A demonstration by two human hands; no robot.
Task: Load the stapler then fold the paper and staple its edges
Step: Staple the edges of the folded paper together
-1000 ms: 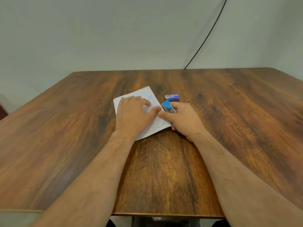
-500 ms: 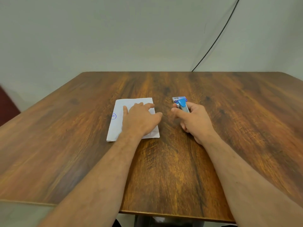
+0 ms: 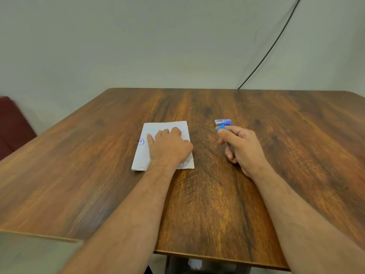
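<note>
A folded white paper (image 3: 144,153) with a blue circled mark lies flat on the wooden table (image 3: 207,204), left of centre. My left hand (image 3: 169,147) rests on it, palm down, fingers spread over its upper half. My right hand (image 3: 240,149) grips the blue stapler (image 3: 221,128); only its blue tip shows past my thumb, the rest is hidden in the fist. The stapler is well to the right of the paper, apart from it. A small blue staple box (image 3: 223,122) lies on the table just beyond the stapler tip.
A black cable (image 3: 270,50) runs down the wall to the table's far edge. A dark red seat (image 3: 11,125) stands at the far left beside the table. The table's near edge runs across the bottom of the view.
My left hand has turned the paper square to me and slid it left. My right hand has carried the stapler right, away from the paper's edge.
</note>
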